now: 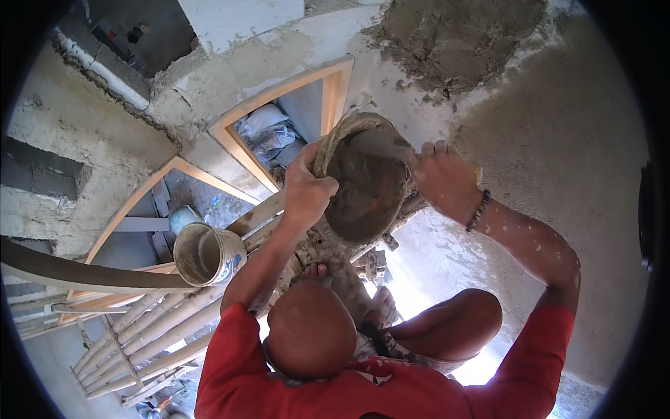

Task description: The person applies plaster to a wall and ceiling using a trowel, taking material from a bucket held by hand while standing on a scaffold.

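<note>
Two bare hands are at work on one round basin [343, 127], its rim crusted with grey, held up in front of the person in the red shirt [363, 394]. The left hand [308, 192] is clasped on the basin's left rim, its thumb laid against the edge. At the basin's right side the right hand [444, 178] is clenched, gripping what looks like a trowel [380, 144], whose flat grey blade reaches into the upper part of the basin; most of the handle is hidden behind the fingers. Wet mortar [359, 188] lies inside the basin, smeared up its walls. A dark beaded bracelet [478, 211] circles the wrist to the right of the basin. Lower and to the left of the basin is a pale, splashed bucket [234, 264], its mouth turned toward me, and farther down on that same side run several long bamboo poles [150, 335]. A light wooden frame [335, 94] is set in the wall up and left of the basin, with pale bags [265, 129] showing through it. Above and to the right of the basin, a thick, rough patch of mortar [464, 38] clings to the wall [558, 133]. Below the basin, one bare foot [382, 307] shows beside the bent knee [474, 314].
</note>
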Tool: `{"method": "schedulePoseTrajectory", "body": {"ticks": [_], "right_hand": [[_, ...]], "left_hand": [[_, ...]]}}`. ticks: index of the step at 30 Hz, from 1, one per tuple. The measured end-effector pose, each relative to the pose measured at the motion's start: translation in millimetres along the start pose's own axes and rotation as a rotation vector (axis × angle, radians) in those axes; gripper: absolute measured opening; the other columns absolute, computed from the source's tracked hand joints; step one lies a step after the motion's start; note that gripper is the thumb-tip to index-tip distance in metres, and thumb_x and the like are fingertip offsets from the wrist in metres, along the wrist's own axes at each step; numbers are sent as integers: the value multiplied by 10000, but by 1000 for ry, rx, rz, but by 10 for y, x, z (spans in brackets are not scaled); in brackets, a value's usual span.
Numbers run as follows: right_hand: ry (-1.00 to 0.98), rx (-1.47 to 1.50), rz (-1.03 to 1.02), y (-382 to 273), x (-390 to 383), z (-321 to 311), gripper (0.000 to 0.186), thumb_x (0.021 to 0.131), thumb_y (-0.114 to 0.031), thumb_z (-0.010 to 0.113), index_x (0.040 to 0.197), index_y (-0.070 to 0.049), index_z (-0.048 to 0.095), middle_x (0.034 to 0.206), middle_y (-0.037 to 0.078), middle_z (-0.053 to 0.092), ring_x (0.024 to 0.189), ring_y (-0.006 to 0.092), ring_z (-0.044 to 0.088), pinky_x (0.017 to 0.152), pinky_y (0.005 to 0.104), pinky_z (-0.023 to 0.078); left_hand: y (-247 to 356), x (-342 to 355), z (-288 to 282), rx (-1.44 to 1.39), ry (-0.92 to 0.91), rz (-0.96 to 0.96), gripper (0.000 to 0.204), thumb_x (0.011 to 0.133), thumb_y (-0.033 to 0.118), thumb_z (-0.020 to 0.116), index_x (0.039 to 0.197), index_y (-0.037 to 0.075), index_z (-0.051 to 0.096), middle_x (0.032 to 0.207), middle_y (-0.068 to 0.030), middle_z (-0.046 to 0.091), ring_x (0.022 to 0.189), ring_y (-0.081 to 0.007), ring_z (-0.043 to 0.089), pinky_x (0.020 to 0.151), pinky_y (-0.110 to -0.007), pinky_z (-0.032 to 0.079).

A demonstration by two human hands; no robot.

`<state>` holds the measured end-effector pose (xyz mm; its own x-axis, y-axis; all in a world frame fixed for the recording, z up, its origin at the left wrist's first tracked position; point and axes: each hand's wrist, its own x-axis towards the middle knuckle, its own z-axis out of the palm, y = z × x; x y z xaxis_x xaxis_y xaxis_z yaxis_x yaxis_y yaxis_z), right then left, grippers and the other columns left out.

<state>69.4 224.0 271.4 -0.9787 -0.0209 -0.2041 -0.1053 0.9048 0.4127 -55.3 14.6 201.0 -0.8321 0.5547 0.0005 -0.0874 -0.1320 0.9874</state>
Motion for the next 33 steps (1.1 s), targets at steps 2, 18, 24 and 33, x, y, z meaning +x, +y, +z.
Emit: {"method": "schedulePoseTrajectory", "body": {"ticks": [2,18,24,33], "right_hand": [[-32,115,44,-5,32,103,231,918,-158,551,1081,-13,626,854,207,656,861,329,678,710,415,561],[-20,1158,161,-379,-166,574,276,860,-277,650,1034,-67,613,847,179,681,848,396,666,782,471,531],[15,957,214,-74,-302,390,318,888,-320,623,1122,-107,586,883,181,683,862,402,658,816,481,512],[-113,904,268,267,-301,111,395,894,-375,621,1138,-66,594,946,177,681,949,371,652,868,467,503]], "left_hand": [[44,30,106,-24,-22,31,618,618,-63,536,1233,-67,598,1026,-82,669,917,-120,609,849,-245,483],[82,40,209,-54,46,0,615,628,-97,530,1239,-58,587,1014,-72,665,850,-121,616,734,-239,498],[298,49,160,-79,68,-14,595,626,-92,537,1216,-46,602,964,-55,658,784,-101,593,657,-233,484],[251,192,256,-179,113,49,606,618,-85,514,1219,-73,594,969,-60,655,767,-112,589,643,-224,475]]}}
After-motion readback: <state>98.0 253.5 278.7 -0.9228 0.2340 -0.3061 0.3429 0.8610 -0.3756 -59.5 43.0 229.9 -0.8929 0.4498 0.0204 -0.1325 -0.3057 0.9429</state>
